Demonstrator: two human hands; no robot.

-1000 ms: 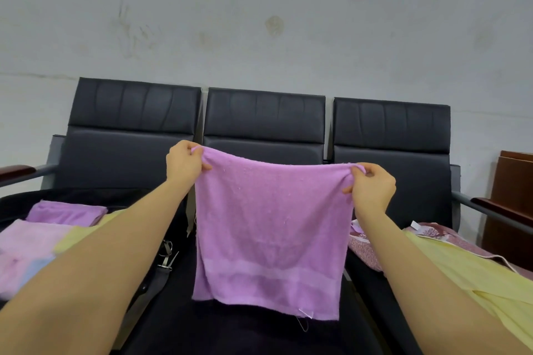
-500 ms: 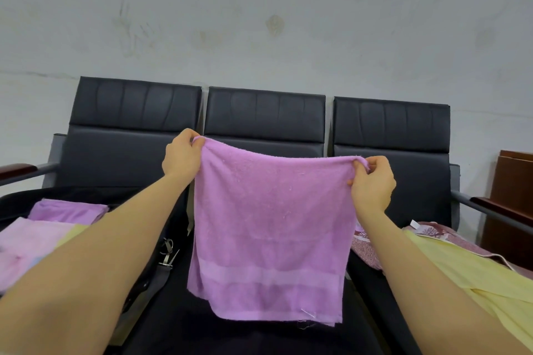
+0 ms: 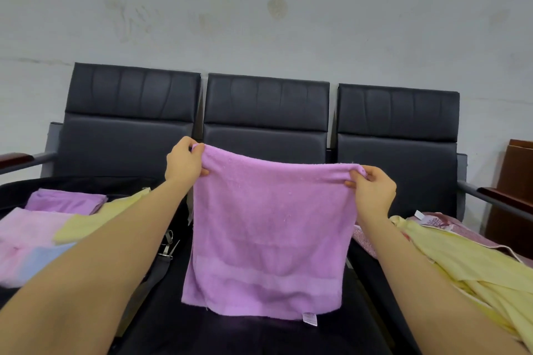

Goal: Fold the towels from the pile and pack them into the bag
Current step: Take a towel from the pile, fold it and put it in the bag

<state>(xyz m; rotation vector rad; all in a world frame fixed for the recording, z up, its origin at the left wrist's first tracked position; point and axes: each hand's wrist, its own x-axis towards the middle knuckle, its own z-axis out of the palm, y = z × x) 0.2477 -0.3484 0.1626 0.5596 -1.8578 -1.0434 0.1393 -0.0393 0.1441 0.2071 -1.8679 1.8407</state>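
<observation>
A purple towel (image 3: 268, 233) hangs doubled over in front of me above the middle seat. My left hand (image 3: 184, 163) pinches its upper left corner and my right hand (image 3: 372, 190) pinches its upper right corner. Its lower edge, with a small label, reaches down close to the seat. On the left seat lies an open black bag (image 3: 72, 181) holding folded towels: purple (image 3: 65, 200), pink (image 3: 31, 229) and yellow (image 3: 86, 222). The pile of unfolded towels lies on the right seat, with a yellow towel (image 3: 467, 259) on top of a patterned pink one (image 3: 441, 223).
A row of three black padded seats (image 3: 266, 112) stands against a grey wall. Metal armrests with wooden tops (image 3: 501, 196) flank both ends. A bag strap with metal clips (image 3: 167, 245) lies between the left and middle seats. A brown wooden piece of furniture (image 3: 516, 187) stands at the far right.
The towel's top edge has dipped slightly and sags between my hands. Its lower edge has settled lower toward the seat, showing the label. Both hands keep their pinch on the corners.
</observation>
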